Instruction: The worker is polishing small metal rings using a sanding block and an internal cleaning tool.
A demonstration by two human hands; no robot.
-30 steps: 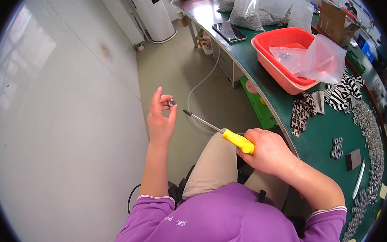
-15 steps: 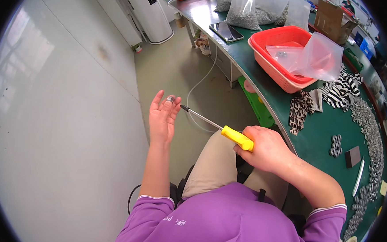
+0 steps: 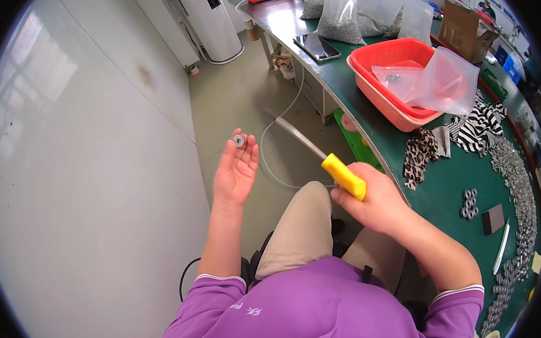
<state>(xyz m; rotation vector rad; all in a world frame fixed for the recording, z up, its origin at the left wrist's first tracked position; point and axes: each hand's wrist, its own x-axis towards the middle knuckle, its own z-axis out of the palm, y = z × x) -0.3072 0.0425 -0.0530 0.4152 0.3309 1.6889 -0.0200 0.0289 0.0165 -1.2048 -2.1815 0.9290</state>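
Observation:
My left hand (image 3: 238,170) is raised palm up over the floor. Its thumb and fingertips pinch a small round metal ring (image 3: 239,140) with a hole in its middle. My right hand (image 3: 371,197) is wrapped round the yellow handle of an air blow gun (image 3: 342,175), its fingers partly hidden behind the handle. The gun's thin metal tube slants up and left, its far end blurred, above and to the right of the ring and apart from it. A thin pale hose (image 3: 263,150) loops below and runs toward my right hand.
The green-topped table (image 3: 433,191) curves along the right. On it are a red basket (image 3: 386,92) with plastic bags, a phone (image 3: 316,47), printed cloths (image 3: 421,155), stacked rings (image 3: 469,204), a dark block (image 3: 493,219) and many metal parts (image 3: 518,178). A white wall (image 3: 96,177) stands left.
My left hand has turned and the ring now faces up, its hole showing. The blow gun has swung up and away from the ring; my right hand moved slightly right.

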